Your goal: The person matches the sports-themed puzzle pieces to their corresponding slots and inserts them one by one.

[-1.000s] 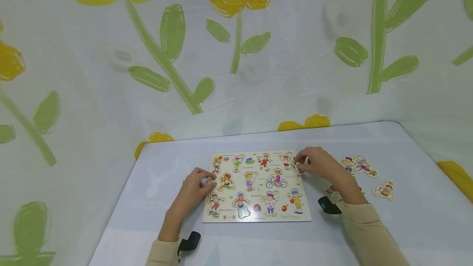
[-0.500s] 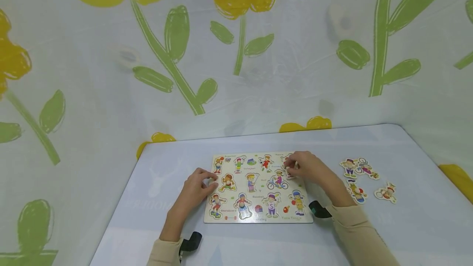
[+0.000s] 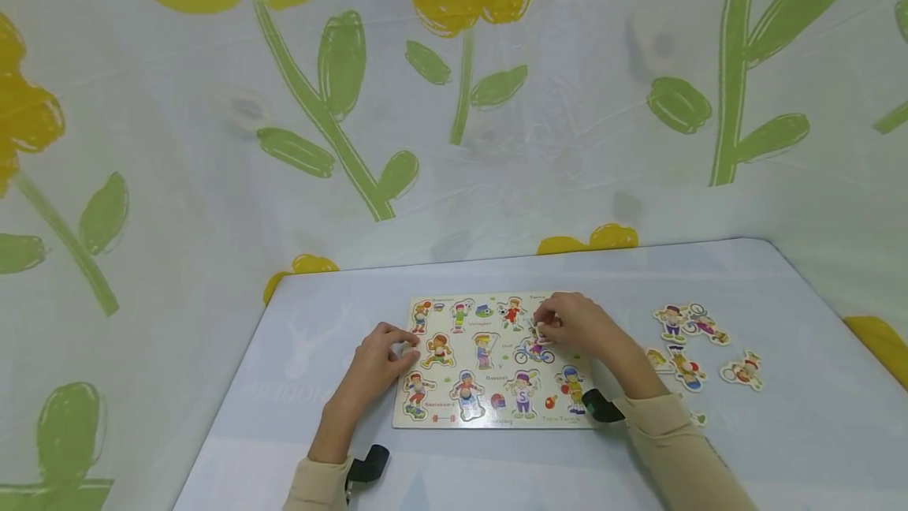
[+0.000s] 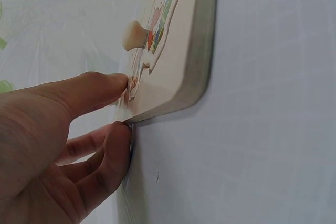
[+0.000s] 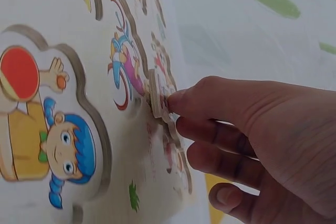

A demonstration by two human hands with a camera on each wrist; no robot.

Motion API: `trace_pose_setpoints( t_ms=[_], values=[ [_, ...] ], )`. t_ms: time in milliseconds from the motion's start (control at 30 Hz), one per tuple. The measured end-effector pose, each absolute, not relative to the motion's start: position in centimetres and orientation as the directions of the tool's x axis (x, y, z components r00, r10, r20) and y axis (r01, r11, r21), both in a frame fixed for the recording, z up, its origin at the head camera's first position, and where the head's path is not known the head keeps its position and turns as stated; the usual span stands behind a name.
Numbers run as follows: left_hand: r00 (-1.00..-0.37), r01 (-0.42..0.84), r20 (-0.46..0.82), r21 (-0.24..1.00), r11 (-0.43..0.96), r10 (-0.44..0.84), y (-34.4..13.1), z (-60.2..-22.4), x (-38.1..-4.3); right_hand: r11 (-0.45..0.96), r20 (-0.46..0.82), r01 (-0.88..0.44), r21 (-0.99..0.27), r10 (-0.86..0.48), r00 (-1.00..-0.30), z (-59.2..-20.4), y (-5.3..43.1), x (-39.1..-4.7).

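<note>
A cream puzzle board (image 3: 447, 408) with cartoon sports figures lies on the white table. My left hand (image 3: 374, 359) rests at its left edge; in the left wrist view the thumb (image 4: 102, 90) lies against the board's face, with curled fingers by its side. A wooden knob (image 4: 135, 36) stands up from a piece there. My right hand (image 3: 578, 323) is over the upper right of the board, thumb and finger pinching a small wooden puzzle piece (image 5: 156, 94). That piece is tilted, seen nearly edge-on beside the bicycle figure (image 5: 123, 59); its picture is mostly hidden.
Loose puzzle pieces lie right of the board: a figure in a purple cap (image 3: 671, 322), a cyclist (image 3: 704, 323), one with a red ball (image 3: 686, 369) and another (image 3: 742, 371) farther right. The right forearm partly covers others. A flower-printed white curtain (image 3: 496, 180) stands behind the table.
My right hand has moved left with the puzzle piece, from the board's right edge to near the bicycle figure. Pieces under the right forearm have come partly into sight. The left hand stays put.
</note>
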State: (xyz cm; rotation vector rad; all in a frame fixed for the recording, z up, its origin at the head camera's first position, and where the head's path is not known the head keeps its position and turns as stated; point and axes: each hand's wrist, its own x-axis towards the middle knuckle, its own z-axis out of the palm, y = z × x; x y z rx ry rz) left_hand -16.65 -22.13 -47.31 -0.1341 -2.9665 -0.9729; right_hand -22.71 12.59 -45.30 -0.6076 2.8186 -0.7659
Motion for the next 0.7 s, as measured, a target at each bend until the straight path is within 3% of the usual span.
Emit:
trace_pose_setpoints(
  t_ms=[700],
  values=[
    [-0.997, 0.083, 0.042, 0.604, 0.793, 0.072, -22.2, -47.4, -16.7, 0.774, 0.028, -0.426, -0.468, -0.469, -0.883, -44.8, 9.2, -22.5]
  ],
)
